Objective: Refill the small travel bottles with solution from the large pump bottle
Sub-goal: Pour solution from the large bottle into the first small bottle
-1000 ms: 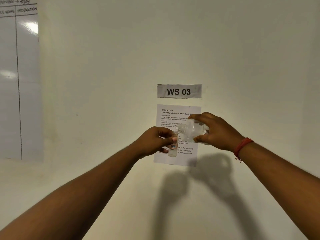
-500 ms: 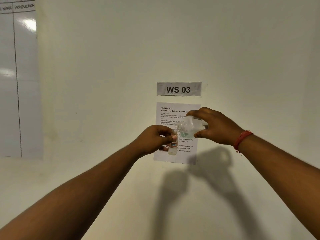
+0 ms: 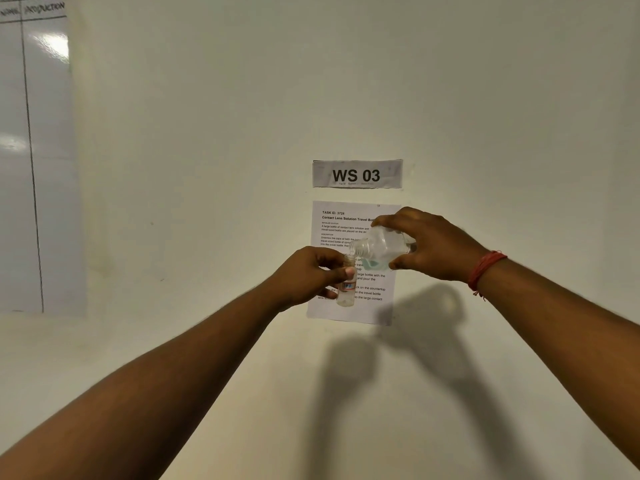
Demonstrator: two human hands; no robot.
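Note:
My left hand [image 3: 308, 275] grips a small clear travel bottle [image 3: 346, 292] upright, its open neck just above my thumb. My right hand [image 3: 429, 249] holds the large clear bottle [image 3: 379, 249] tipped on its side, with its threaded open mouth pointing left and sitting right over the small bottle's neck. No pump or cap shows on either bottle. A little clear liquid lies in the large bottle's lower side. Both bottles are held up in the air in front of a wall.
Behind the hands a printed task sheet [image 3: 346, 226] is taped to the pale wall, below a "WS 03" label [image 3: 357, 174]. A whiteboard [image 3: 34, 161] hangs at the far left. The hands' shadows fall on the wall below.
Both hands with their bottles have risen slightly in the view. The large bottle's mouth has stayed over the small bottle's neck.

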